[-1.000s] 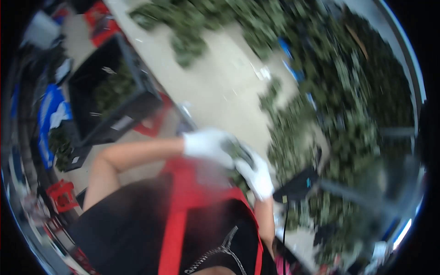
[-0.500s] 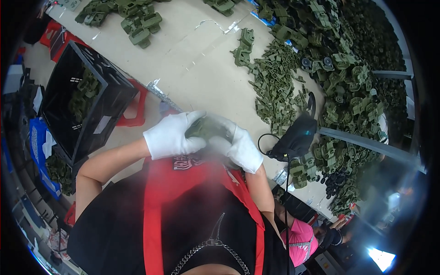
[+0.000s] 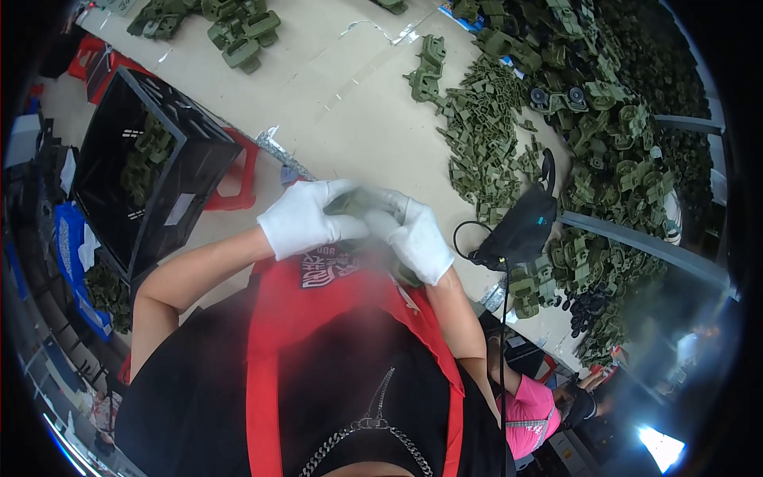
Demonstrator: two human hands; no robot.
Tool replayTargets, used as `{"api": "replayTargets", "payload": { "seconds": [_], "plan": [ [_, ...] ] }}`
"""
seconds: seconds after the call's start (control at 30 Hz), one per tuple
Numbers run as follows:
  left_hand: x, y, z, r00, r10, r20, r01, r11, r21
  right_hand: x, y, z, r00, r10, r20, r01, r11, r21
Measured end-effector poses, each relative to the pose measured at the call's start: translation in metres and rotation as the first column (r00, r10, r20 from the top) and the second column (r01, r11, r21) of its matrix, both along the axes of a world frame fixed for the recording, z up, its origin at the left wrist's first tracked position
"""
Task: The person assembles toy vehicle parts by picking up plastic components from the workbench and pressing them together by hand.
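White gloves cover both hands, which meet in front of my red apron at the table's near edge. Between them is a green plastic part (image 3: 354, 200), hazy and largely hidden by the fingers. My left hand (image 3: 304, 219) closes on its left side, thumb and fingers bent around it. From the right, my right hand (image 3: 416, 241) grips the same part with curled fingers. Beyond and to the right lies a pile of small green plastic pieces (image 3: 486, 131). A larger green molded part (image 3: 429, 70) rests beside that pile.
At left, a black crate (image 3: 187, 159) holding green parts stands on a red stool (image 3: 242, 179). A black pouch (image 3: 520, 230) with a cable lies right of my hands. Heaped green parts (image 3: 624, 171) and a metal bar (image 3: 636, 242) fill the right. A person in pink (image 3: 528, 413) works lower right.
Both hands have shifted slightly, the fingers drawing closer together over the green part. My right hand has moved up a little. The view has tilted slightly.
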State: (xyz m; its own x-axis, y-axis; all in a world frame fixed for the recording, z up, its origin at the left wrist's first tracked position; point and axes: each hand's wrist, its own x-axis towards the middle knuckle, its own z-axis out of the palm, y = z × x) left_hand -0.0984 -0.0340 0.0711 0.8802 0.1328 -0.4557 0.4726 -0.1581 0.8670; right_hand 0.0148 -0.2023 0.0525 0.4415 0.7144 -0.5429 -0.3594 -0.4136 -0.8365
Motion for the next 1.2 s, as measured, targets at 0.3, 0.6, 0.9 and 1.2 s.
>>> {"api": "replayTargets", "payload": {
  "seconds": [0.3,0.6,0.9,1.2],
  "plan": [
    [0.001,-0.001,0.011,0.999,-0.031,0.037,0.028,0.997,0.074,0.016,0.004,0.014,0.983,0.18,0.033,-0.178,0.982,-0.058],
    [-0.001,-0.002,0.004,0.983,-0.114,0.145,0.083,0.975,0.205,0.012,-0.006,0.02,0.749,0.439,0.496,-0.364,0.899,-0.245],
    [0.014,0.005,-0.02,0.941,0.338,-0.016,-0.32,0.876,-0.359,0.092,-0.007,0.035,0.77,0.168,0.615,-0.167,0.984,-0.06],
    [0.021,0.033,-0.012,0.97,-0.244,-0.005,0.243,0.966,0.082,0.057,-0.046,0.029,0.925,-0.369,0.089,0.349,0.919,0.183]
  ]
}}
